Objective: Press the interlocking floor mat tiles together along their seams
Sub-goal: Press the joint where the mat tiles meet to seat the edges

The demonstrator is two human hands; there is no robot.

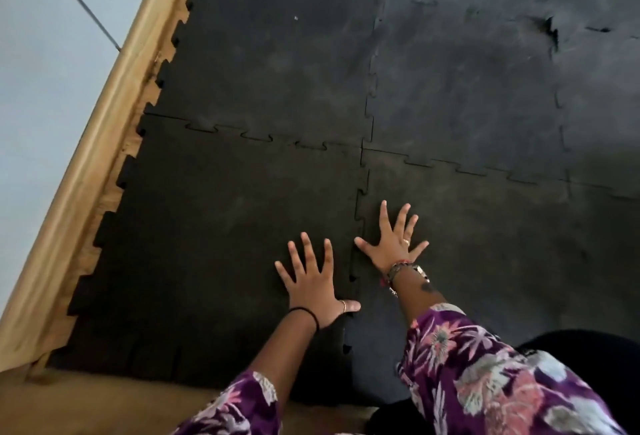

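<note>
While both palms bear down: the seam [356,226] between the two near tiles is being closed.
Left hand [313,284]: spread flat on the left tile [207,226], thumb at 3 o'clock touching the seam.
Right hand [393,240]: splayed flat on the right tile [485,244], thumb at 9 o'clock on the teeth.
Why astride: weight on each side seats the tabs evenly.
Left to do: gaps show nearer the body, at 6 o'clock.
</note>
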